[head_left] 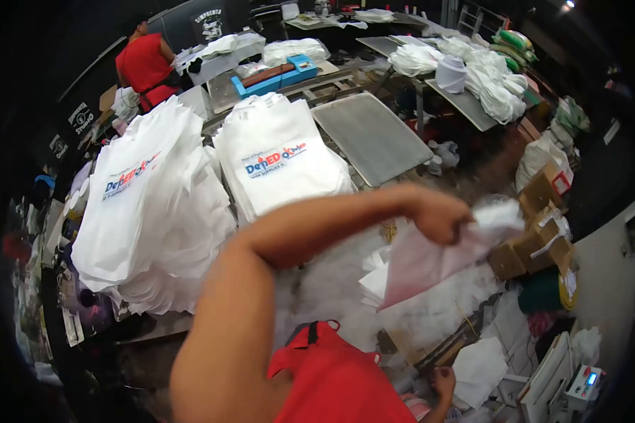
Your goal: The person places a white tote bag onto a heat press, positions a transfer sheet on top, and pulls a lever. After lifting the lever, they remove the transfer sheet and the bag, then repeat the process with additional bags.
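My left hand (442, 216) reaches across to the right, its fingers closed on a white fabric bag (430, 259). The bag is smeared by motion and looks pinkish. Beneath it lie more white sheets or bags (376, 271). Low at the right, my right hand (442, 381) has curled fingers beside a white fabric piece (479, 371); whether it grips anything is hidden. To the left rise two tall stacks of white bags, a left stack (120, 225) and a middle stack (279, 134), both with a blue and red "DepED" print on top.
A grey flat board (371, 137) lies beyond the stacks, near a blue machine (275, 76). Cardboard boxes (536, 243) and a device with a lit display (585, 386) stand at right. A person in red (144, 63) is at the back left. Whitish haze drifts below the held bag.
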The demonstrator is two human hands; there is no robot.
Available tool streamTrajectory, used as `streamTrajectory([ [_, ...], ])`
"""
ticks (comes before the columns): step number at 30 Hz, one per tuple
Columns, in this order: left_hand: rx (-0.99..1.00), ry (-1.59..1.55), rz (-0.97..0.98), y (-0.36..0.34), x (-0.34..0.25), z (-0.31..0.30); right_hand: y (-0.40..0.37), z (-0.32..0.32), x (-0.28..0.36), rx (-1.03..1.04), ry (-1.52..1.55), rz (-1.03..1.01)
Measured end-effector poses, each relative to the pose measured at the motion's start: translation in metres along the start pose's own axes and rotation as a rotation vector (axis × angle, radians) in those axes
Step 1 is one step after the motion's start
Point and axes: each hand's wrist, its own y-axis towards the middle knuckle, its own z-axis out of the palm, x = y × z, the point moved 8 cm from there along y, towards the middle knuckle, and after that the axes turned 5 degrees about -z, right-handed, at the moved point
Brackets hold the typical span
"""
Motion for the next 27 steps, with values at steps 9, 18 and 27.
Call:
streamTrajectory([
  [9,-0.439,-0.159,-0.93,-0.249,0.083,-0.296,-0.033,0.09,-0.035,0.138,-0.081,0.488],
  [18,-1.059,0.77,-0.906,-0.307,0.2,-0.346,-0.012,0.079,-0.061,0.014,-0.048,0.34],
  [27,-1.513,0.434,-0.946,-0.309,0.153,0.069,0.005,0.122,0.014,0.022,0.293,0.367],
])
